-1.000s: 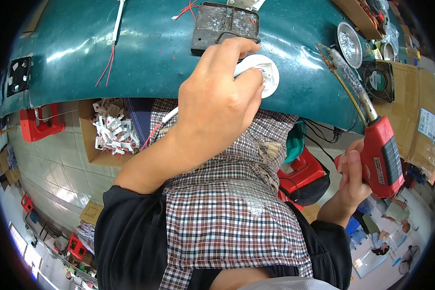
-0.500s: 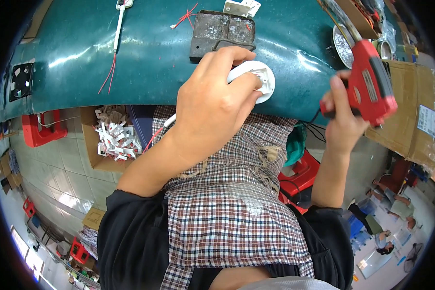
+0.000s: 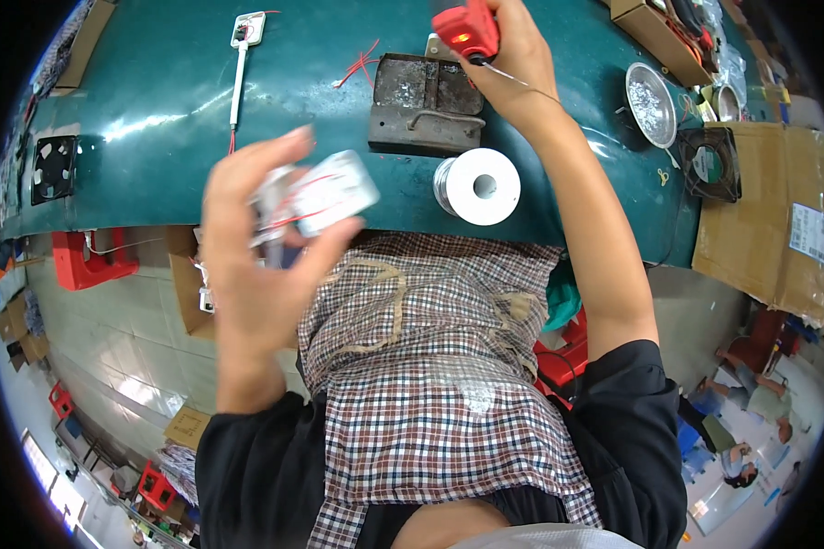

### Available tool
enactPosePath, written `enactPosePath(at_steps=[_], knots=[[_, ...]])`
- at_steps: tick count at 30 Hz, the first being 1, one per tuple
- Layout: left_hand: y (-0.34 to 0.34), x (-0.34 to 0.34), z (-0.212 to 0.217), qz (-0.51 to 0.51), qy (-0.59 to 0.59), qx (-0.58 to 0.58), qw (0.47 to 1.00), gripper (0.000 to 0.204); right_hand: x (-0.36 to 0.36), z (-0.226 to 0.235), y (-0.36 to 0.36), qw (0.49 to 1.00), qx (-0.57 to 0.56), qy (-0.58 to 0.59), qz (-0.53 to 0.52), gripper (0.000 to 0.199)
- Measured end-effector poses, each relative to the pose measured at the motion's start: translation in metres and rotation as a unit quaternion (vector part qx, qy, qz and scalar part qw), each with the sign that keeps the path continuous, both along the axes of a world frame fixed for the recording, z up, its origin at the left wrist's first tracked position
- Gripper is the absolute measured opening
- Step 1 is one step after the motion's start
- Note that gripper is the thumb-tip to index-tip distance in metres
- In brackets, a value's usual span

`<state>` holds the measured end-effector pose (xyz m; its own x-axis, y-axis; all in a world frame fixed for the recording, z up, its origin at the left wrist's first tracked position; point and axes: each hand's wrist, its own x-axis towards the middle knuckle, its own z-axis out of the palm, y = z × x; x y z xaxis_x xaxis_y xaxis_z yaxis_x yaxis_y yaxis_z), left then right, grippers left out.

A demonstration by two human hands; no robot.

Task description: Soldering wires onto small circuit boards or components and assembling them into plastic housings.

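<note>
My left hand (image 3: pixel 252 261), smeared by motion, is off the table's near edge. Its fingers are curled round white plastic pieces with red wires (image 3: pixel 337 194), too blurred to tell how many. Over the far middle of the table, my right hand (image 3: pixel 520 69) grips a red and black soldering gun (image 3: pixel 467 32) with an orange light glowing on it; its tip is outside the view. A thin wire runs back from the gun. Below it lies a dark metal box with a handle (image 3: pixel 426 128). Nearer me stands a white spool of solder wire (image 3: pixel 462 206).
A white part with a stem and red wires (image 3: pixel 238 82) lies at far left, loose red wires (image 3: pixel 359 66) beside the metal box. At right are a metal dish (image 3: pixel 650 105), a black fan (image 3: pixel 710 165) and a cardboard box (image 3: pixel 764 215). Another box (image 3: pixel 192 302) stands below the left edge.
My left hand has swung left, away from the spool, which now shows fully. My right hand has carried the soldering gun from the right side to the far middle of the table.
</note>
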<state>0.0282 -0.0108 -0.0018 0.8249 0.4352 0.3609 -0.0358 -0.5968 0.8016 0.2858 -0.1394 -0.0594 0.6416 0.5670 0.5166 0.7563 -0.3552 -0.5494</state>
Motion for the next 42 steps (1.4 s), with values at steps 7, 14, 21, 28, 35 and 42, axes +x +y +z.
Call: enactPosePath(at_steps=[7,14,21,28,35,42], knots=[[0.064,-0.091,0.010,0.068,0.344,0.193,0.917,0.054,0.013,-0.013,0.006,0.991,0.074,-0.113,0.001,0.043],[0.108,0.016,-0.033,0.219,0.201,0.124,0.947,0.042,-0.027,0.029,-0.032,0.975,0.167,0.135,-0.050,0.041],[0.146,0.121,-0.112,0.332,0.214,0.322,0.860,0.062,-0.120,0.049,-0.085,0.939,0.098,0.309,-0.110,0.046],[0.126,0.109,-0.066,0.230,-0.045,0.017,0.972,0.046,-0.136,0.038,-0.088,0.970,-0.005,0.142,-0.196,0.049],[0.063,0.052,-0.005,0.090,0.003,-0.071,0.993,0.046,-0.136,0.036,-0.069,0.983,-0.025,-0.037,-0.179,0.056],[-0.001,0.016,-0.009,-0.031,0.043,-0.284,0.957,0.039,-0.145,0.021,-0.060,0.978,-0.028,-0.024,-0.203,0.056]])
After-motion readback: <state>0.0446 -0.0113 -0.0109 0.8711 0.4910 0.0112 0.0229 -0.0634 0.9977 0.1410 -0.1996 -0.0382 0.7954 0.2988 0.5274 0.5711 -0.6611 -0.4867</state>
